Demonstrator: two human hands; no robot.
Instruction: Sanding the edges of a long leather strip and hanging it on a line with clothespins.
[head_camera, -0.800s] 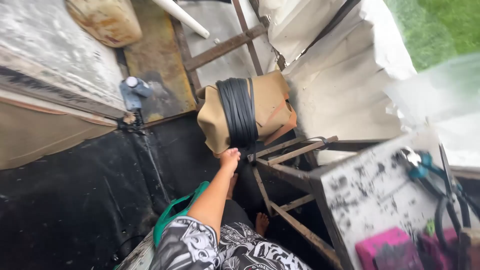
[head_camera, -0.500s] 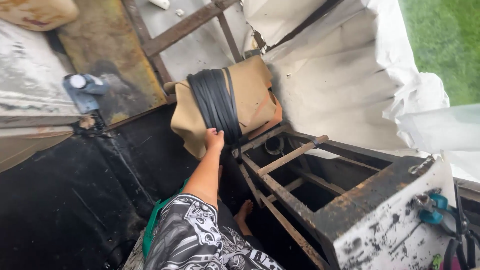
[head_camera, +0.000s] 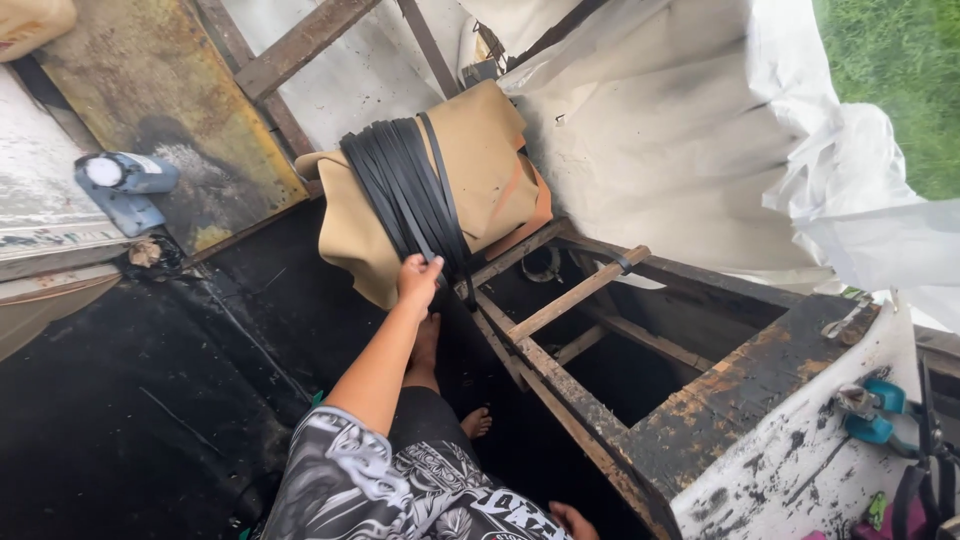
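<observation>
Straps: a bundle of flat black straps is draped over a tan padded cushion, which leans against the wall above a rusty metal frame. The left hand is extended to the lower end of the bundle, fingers closed around several strands where they hang off the cushion's front edge. The right hand shows only at the bottom edge, beside the patterned shorts; whether it is open or closed cannot be told.

Handling judgement: the straps appear thin, limp and light, likely smooth, so loose strands could slide apart or snag on the frame. The gathered section, where all strands lie together, looks the soundest place to hold. The cushion seems soft and bulky, prone to shift if the straps are pulled.

Nearby: a bluish bottle lies to the left, and white sheeting hangs at the right.
</observation>
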